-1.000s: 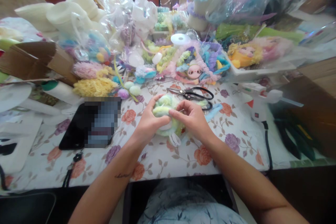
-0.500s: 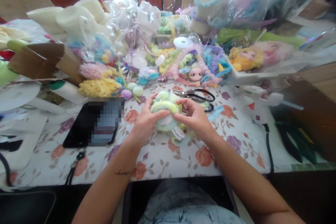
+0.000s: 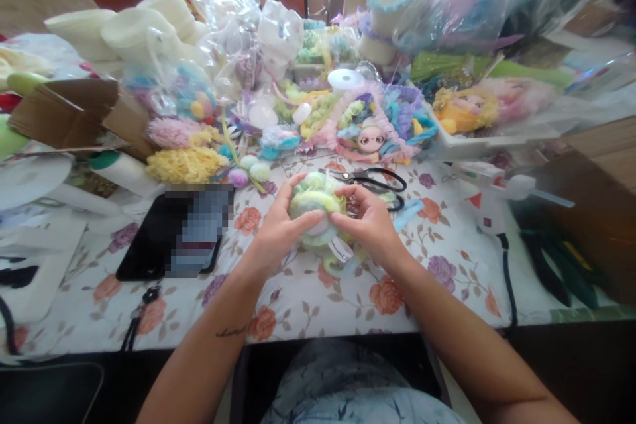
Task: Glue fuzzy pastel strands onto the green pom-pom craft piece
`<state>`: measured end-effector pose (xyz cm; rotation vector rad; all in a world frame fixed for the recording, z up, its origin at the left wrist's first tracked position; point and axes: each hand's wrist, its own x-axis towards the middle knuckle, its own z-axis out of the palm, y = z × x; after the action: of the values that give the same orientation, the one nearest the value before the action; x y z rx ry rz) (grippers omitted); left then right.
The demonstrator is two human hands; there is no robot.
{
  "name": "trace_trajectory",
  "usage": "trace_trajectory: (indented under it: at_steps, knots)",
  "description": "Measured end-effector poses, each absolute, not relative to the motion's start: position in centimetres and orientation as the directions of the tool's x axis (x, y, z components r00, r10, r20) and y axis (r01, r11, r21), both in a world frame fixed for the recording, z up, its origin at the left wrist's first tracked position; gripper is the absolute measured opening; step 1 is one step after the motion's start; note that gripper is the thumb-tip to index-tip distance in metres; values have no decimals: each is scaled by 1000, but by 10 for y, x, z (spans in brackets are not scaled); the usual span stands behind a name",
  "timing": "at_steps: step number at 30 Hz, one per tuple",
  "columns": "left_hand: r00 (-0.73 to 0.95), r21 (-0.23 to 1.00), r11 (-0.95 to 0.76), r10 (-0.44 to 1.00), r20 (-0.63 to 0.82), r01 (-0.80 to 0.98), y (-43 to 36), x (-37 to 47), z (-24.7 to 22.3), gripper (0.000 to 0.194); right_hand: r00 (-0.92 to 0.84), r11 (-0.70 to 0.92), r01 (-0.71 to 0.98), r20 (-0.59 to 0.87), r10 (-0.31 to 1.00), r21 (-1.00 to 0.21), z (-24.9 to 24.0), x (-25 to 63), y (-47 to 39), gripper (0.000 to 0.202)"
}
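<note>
Between my two hands is a fluffy pale green and yellow doll's head [image 3: 314, 202], held just above the table. A white tag [image 3: 340, 250] with dark script dangles from its lower right side. My left hand [image 3: 278, 225] grips it from the left, the thumb pressed on its front. From the right, my right hand [image 3: 365, 218] holds it with thumb and bent fingers, the thumb tips nearly meeting. Just behind my right hand lie black-handled scissors [image 3: 385, 180]. A light blue strip [image 3: 410, 213] rests beside them.
A phone [image 3: 173, 232] lies to the left. On the right are a white glue gun [image 3: 489, 202] with a black cord and dark green-handled pliers [image 3: 561, 258]. Yarn, ribbons and a doll face [image 3: 371, 139] pile up at the back, near a cardboard box [image 3: 64, 112].
The fluffy piece has turned slightly between my hands, and its tag has swung a little. Both hands keep hold of it.
</note>
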<state>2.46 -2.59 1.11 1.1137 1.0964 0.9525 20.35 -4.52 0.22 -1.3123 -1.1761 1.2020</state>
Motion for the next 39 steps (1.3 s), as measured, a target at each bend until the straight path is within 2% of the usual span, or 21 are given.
trace_trajectory:
  at_steps: [12,26,34,39]
  knots:
    - [133,975,199,974,-185,-96,-29,30,12,82,48,6,75,9,999,-997,2,199,-48,33]
    - [105,977,195,977,-186,-86,-31,32,13,76,70,-14,40,-11,998,-999,5,196,-52,34]
    - [210,956,254,953,-221,-149,-29,29,13,81,69,-83,4,-82,994,-997,1,200,-50,37]
    - [228,954,249,951,-208,-169,-27,26,11,82,69,-75,-20,-77,995,-997,-1,202,-49,37]
